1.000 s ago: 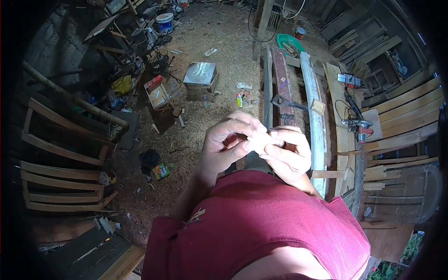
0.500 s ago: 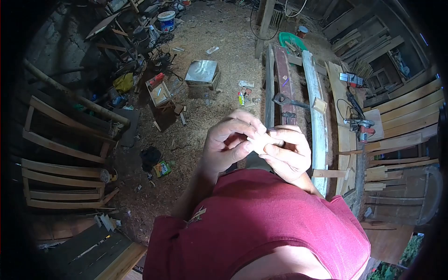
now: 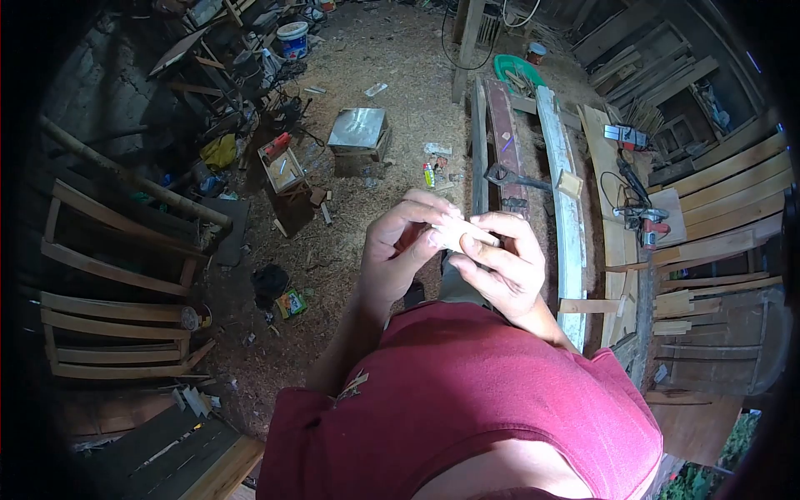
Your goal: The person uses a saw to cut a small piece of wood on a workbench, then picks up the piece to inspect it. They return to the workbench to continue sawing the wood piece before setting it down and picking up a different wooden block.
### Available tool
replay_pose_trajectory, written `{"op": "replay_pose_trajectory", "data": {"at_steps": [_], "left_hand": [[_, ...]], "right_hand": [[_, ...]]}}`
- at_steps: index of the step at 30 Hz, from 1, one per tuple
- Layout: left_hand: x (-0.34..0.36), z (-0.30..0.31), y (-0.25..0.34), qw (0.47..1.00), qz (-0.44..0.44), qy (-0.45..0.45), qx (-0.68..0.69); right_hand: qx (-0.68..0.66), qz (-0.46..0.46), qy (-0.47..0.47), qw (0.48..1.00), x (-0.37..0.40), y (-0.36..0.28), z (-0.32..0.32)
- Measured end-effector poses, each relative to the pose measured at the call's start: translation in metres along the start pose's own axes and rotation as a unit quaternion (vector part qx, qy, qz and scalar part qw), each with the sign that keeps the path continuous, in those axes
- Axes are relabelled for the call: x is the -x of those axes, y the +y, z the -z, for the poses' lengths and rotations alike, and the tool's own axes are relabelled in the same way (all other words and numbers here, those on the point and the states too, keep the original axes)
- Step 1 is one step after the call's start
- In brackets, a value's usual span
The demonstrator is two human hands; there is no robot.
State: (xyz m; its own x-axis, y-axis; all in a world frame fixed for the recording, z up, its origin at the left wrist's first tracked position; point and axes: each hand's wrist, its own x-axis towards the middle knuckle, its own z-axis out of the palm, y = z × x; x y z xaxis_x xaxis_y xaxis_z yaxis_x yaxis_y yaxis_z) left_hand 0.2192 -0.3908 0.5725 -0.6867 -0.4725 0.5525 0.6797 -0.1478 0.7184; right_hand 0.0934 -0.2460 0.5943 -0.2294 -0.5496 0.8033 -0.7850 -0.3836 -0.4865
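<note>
Both hands meet in front of my chest around a small pale piece (image 3: 455, 232) that looks like wood; bright light washes out its detail. My left hand (image 3: 402, 248) pinches one end between thumb and fingertips. The other end sits between the thumb and fingers of my right hand (image 3: 510, 265), where the fingers hide part of it. Below the hands is my red shirt (image 3: 467, 367), with a few wood slivers (image 3: 353, 384) lying on it.
To the right stands a bench of long boards (image 3: 557, 167) bearing a dark metal tool (image 3: 521, 179) and a small wood block (image 3: 570, 185). A red power tool (image 3: 653, 227) lies farther right. Curved wooden frames (image 3: 117, 321) stand at left. A metal-topped box (image 3: 357, 129) sits ahead on the shavings-covered floor.
My fingers have shifted on the pale piece, and more of it shows between them. Both hands have moved slightly left, and the right fingers have spread a little.
</note>
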Motion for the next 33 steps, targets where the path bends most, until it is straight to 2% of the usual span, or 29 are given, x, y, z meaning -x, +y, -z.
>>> {"op": "replay_pose_trajectory", "data": {"at_steps": [5, 11, 14, 20, 23, 29, 33], "left_hand": [[0.003, -0.003, 0.001, 0.996, 0.053, 0.056, 0.050], [0.007, 0.003, -0.005, 0.993, 0.064, 0.069, 0.067], [0.010, 0.005, -0.007, 0.994, 0.060, 0.058, 0.067], [0.009, 0.005, 0.002, 0.997, 0.045, 0.047, -0.050], [0.016, 0.012, 0.008, 0.990, 0.114, 0.048, -0.070], [0.017, 0.009, 0.007, 0.991, 0.102, 0.062, -0.062], [0.015, 0.004, 0.005, 0.989, 0.082, 0.116, -0.044]], "right_hand": [[-0.015, -0.057, -0.009, 0.998, 0.000, -0.001, -0.005], [0.007, -0.074, -0.019, 0.997, 0.007, 0.003, -0.009], [0.018, -0.025, -0.032, 0.999, 0.008, 0.006, -0.007], [0.075, 0.034, -0.037, 0.996, 0.010, 0.009, 0.000], [0.091, 0.045, -0.046, 0.994, 0.012, 0.011, 0.000], [0.111, 0.055, -0.063, 0.990, 0.016, 0.015, -0.002], [0.110, 0.044, -0.081, 0.990, 0.010, 0.014, -0.001]]}}
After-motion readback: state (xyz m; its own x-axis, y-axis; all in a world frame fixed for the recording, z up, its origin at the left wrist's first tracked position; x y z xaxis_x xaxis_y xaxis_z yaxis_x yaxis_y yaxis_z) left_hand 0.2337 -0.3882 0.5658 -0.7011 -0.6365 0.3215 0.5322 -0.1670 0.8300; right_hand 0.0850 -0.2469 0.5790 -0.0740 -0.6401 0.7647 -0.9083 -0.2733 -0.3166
